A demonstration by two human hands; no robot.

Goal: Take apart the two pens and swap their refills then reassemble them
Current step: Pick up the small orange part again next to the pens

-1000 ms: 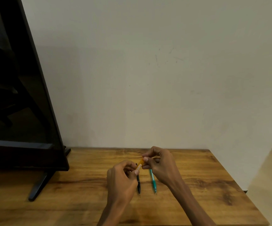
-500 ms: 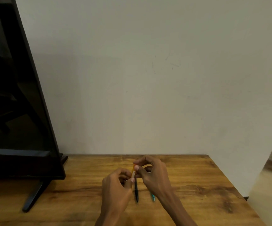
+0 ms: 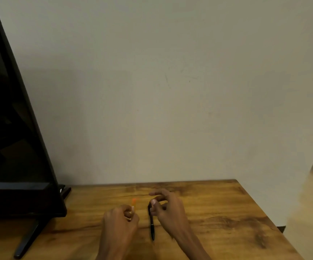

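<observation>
I can read no text, label, brand or number anywhere in front of me; the black pen (image 3: 152,225) on the table (image 3: 217,212) shows no print I can make out; the small orange piece (image 3: 133,202) in my left hand (image 3: 120,222) is too blurred to tell; the dark screen (image 3: 11,128) at my left carries only a faint pale mark near its upper edge, too small to read.

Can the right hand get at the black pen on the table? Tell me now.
Probably yes. The right hand hovers right beside the black pen, its fingers at the pen's far end, with nothing lying between them. The left hand holds an orange piece off to the side, out of the way.
</observation>
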